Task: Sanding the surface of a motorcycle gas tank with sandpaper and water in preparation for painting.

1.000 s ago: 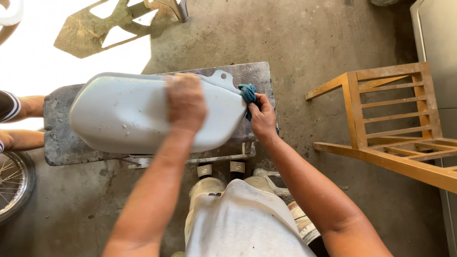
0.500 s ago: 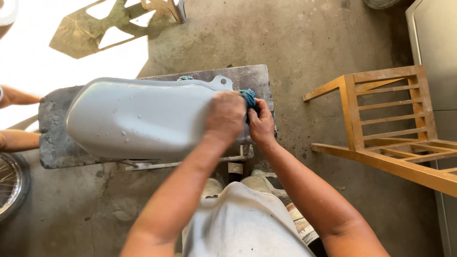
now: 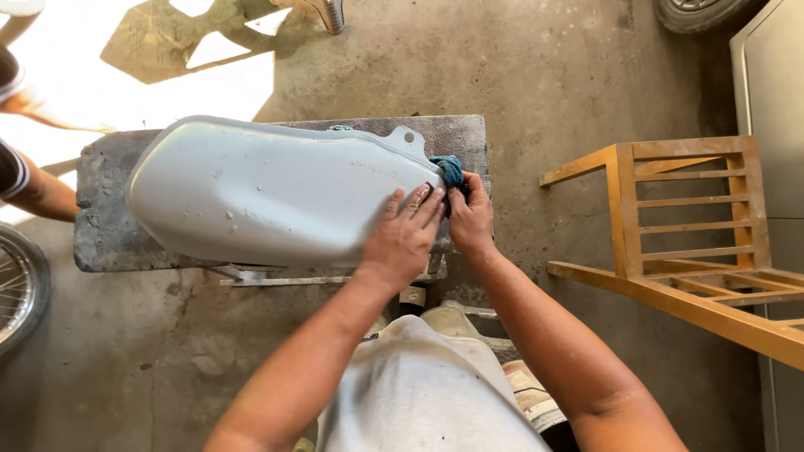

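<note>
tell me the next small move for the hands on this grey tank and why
Probably sweep the left hand back along the grey tank toward its rounded far end. It lies flat at the tank's near end, beside the right hand pinching a blue cloth, while most of the speckled surface lies untouched beyond it.

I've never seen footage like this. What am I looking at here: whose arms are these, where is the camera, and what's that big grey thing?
The camera sits on a person's head and looks down, so both arms are theirs. The grey thing is a primed metal tank lying on a dark slab over a concrete floor. The left hand lies flat on the tank's end. The right hand pinches a blue cloth against that end. A wooden frame stands at right; another person's arm and a spoked wheel show at left.
</note>
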